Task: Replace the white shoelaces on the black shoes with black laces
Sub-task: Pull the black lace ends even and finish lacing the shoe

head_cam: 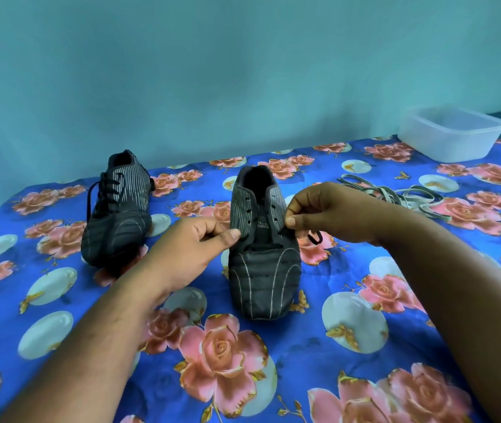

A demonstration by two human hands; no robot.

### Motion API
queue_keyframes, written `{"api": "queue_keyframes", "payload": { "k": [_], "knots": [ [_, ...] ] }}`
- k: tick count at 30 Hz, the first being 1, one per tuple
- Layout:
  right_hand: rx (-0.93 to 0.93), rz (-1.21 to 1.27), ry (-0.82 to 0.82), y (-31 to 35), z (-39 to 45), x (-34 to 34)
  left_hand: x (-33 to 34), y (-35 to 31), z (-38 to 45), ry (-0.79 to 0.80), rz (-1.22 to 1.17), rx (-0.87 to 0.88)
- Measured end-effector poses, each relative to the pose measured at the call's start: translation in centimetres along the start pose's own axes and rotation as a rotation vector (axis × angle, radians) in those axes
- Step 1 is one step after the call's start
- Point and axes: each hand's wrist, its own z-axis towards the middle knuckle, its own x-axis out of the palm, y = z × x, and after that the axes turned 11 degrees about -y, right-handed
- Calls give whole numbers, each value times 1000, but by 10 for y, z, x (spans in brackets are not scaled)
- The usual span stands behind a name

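Two black shoes with thin pale stripes stand on the flowered cloth. The left shoe wears a black lace through its eyelets. The nearer shoe in the middle has a black lace running only across its lowest eyelets. My left hand pinches the lace end at that shoe's left eyelet flap. My right hand pinches the lace at the right flap, and a loop of it hangs below my fingers. The removed white laces lie in a loose heap behind my right hand.
A clear plastic tub sits at the back right corner of the table. The blue cloth with pink roses covers the whole table, and a teal wall rises right behind it.
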Motion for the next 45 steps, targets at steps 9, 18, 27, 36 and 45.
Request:
{"api": "queue_keyframes", "payload": {
  "k": [9, 18, 27, 36, 45],
  "knots": [
    [19, -10, -60, 0, 1, -7, 1, -5, -1, 70, -166, -162],
    [51, -131, -364, -9, 1, -39, 1, 7, 4, -79, -11, 3],
    [147, -510, -486, -44, 14, -34, -6, 19, 10, -215, 188, 90],
    [166, -850, -316, -44, 18, -12, 7, 17, 11, -394, 319, 155],
    [235, -618, -433, -18, 7, -37, 41, -5, 1, -278, 212, 46]
  ]
}}
